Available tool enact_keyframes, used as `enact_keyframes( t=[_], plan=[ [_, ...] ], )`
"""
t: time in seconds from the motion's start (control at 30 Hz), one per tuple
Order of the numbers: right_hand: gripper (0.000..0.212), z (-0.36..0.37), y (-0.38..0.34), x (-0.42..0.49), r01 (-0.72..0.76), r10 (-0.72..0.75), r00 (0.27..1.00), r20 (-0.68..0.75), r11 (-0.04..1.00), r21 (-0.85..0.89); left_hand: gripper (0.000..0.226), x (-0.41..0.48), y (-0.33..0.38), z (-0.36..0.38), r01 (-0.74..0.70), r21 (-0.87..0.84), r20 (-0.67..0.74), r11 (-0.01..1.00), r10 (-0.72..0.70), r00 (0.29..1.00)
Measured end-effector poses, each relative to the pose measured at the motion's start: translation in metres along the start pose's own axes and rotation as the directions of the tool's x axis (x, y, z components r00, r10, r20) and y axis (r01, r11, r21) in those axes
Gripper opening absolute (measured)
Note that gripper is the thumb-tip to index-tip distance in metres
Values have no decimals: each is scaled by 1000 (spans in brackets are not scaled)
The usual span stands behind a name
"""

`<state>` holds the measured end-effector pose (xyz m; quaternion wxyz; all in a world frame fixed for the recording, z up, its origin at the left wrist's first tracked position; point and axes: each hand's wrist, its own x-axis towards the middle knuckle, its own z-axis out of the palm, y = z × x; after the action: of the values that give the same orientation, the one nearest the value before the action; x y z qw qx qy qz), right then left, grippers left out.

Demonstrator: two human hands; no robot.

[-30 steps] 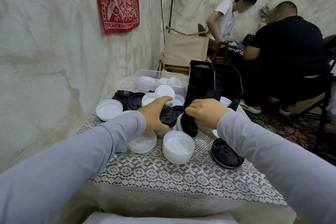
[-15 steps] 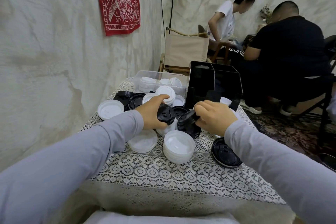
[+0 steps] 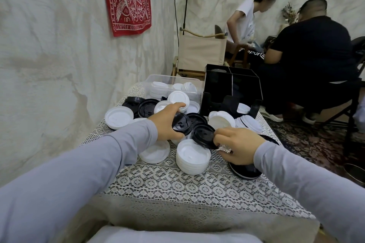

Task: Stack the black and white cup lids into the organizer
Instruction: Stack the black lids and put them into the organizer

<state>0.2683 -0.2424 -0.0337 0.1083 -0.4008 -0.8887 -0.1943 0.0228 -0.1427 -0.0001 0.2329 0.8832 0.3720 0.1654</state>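
Black and white cup lids lie scattered on a lace-covered table point(image 3: 177, 183). My left hand point(image 3: 165, 124) grips a black lid point(image 3: 180, 124) tilted on edge above the pile. My right hand point(image 3: 238, 145) pinches the rim of another black lid point(image 3: 203, 134) just right of it, over a stack of white lids point(image 3: 192, 157). The black organizer point(image 3: 233, 92) stands behind, with its open compartments facing me. One more black lid point(image 3: 245, 171) lies flat under my right wrist.
A clear plastic bin point(image 3: 169, 87) holding white lids sits at the back left beside the organizer. More lids crowd the table's middle and left. The wall runs close along the left. Two people sit at the back right, and a folding chair point(image 3: 199, 51) stands behind the table.
My right hand has drawn back toward me and lowered, carrying its black lid down and to the right, flatter than before. My left hand keeps its black lid in about the same place.
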Motion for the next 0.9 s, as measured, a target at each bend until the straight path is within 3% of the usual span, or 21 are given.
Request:
enact_keyframes(
  t=[0.13,0.23,0.3,0.4,0.53,0.67,0.77,0.9],
  plan=[
    [23,-2,-6,4,-37,37,999,10,998,52,95,0,-1,1,6,-3,0,1000,-6,1000],
    [28,-10,-8,12,-189,192,981,-5,968,163,95,1,-1,1,13,-10,-11,1000,-13,1000],
    [35,-15,-11,22,-400,396,916,65,891,216,95,1,-1,1,15,-8,-19,1000,-15,1000],
    [53,-15,-17,39,-594,568,794,219,800,80,95,1,0,1,18,4,-16,1000,-18,1000],
    [70,-5,-24,57,-648,629,703,331,759,-66,98,1,1,3,22,34,-3,999,-22,1000],
    [71,2,-30,65,-648,647,653,394,747,-152,100,0,1,2,24,71,-4,997,-24,1000],
    [63,-3,-29,67,-689,661,658,360,722,-66,102,-1,1,1,26,76,-1,997,-26,1000],
    [70,-22,-24,65,-737,689,671,273,661,144,101,-1,-2,0,31,32,1,999,-31,1000]
  ],
)
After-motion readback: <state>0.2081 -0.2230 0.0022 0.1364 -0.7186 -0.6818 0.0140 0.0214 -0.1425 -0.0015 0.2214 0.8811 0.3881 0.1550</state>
